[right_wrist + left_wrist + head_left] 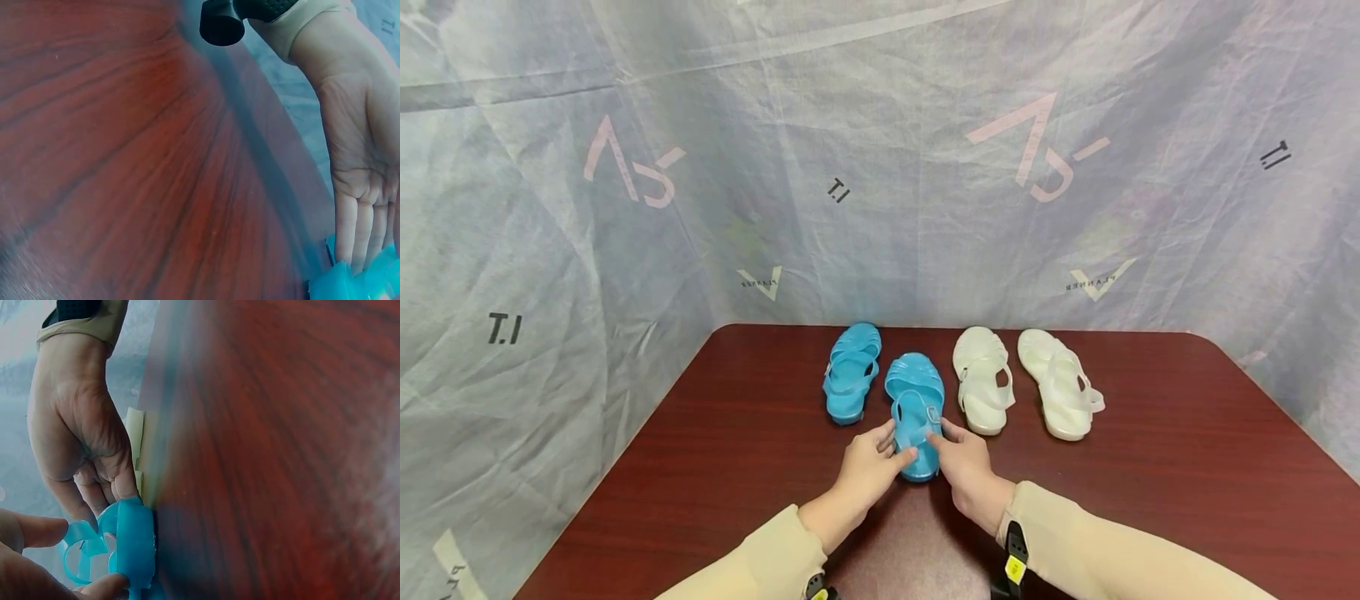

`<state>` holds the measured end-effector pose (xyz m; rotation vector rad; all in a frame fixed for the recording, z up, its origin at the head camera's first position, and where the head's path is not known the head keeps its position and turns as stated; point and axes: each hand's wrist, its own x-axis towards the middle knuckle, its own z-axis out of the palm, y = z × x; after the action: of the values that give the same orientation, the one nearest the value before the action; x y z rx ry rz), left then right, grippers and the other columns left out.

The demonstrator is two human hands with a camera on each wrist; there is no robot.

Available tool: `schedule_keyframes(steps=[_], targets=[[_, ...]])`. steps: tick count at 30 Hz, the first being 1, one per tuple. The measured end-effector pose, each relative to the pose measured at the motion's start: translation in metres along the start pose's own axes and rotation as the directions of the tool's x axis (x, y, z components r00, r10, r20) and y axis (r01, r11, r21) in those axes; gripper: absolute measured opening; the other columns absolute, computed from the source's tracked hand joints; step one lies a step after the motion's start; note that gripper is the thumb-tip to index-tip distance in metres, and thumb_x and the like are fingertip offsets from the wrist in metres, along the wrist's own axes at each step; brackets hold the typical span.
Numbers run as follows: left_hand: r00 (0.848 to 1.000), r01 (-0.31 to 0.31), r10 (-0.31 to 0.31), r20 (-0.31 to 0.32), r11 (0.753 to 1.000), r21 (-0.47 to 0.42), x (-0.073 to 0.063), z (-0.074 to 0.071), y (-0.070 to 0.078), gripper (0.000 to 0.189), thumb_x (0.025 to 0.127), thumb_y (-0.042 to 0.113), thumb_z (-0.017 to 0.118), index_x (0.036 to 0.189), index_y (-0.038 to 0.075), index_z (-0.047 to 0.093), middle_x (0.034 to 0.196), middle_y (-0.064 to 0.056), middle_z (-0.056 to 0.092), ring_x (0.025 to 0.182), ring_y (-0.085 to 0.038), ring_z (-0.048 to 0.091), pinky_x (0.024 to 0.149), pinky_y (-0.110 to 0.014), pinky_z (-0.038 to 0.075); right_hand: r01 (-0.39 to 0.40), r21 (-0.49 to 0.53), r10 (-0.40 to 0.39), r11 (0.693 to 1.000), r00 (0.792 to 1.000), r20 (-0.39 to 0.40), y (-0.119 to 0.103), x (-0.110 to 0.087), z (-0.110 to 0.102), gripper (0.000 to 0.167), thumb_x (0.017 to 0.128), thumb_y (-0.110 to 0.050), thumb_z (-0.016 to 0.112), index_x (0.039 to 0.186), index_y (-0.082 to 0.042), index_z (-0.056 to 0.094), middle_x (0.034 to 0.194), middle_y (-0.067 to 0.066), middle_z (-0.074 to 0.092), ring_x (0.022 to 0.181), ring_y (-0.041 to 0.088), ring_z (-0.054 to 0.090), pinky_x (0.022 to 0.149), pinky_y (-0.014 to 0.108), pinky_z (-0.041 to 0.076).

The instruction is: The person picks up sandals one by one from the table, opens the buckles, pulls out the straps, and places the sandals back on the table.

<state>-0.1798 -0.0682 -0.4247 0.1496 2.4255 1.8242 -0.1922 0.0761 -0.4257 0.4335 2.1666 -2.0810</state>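
Notably: left hand (867,465), right hand (967,468) pinched nearer blue sandal (913,414) at rear, fingers partly curled; thin strap (80,532) seemed liable to fold if thumbs pressed unevenly.

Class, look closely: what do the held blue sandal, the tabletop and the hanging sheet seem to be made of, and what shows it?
Blue sandal: probably plastic or rubber, slightly glossy; smooth, evenly coloured, moulded-looking.
Tabletop: wood or wood-look laminate, seemingly polished; dark grain streaks and a pale sheen.
Hanging sheet: likely thin fabric, mostly matte; creases and soft folds.
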Motion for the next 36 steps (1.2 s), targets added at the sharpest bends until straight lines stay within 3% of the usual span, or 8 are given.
schedule_keyframes(steps=[36], targets=[[0.999, 0.028, -0.026, 0.044, 0.999, -0.043, -0.024, -0.003, 0.002, 0.063, 0.089, 0.016, 0.071, 0.142, -0.004, 0.044, 0.139, -0.026, 0.05, 0.128, -0.037, 0.05, 0.095, -0.042, 0.051, 0.021, -0.01, -0.021, 1.0, 1.0, 0.011, 0.007, -0.027, -0.006, 0.052, 0.099, -0.015, 0.054, 0.144, 0.005, 0.039, 0.149, 0.029, 0.035, 0.139, 0.043, 0.032, 0.111, 0.054, 0.034]])
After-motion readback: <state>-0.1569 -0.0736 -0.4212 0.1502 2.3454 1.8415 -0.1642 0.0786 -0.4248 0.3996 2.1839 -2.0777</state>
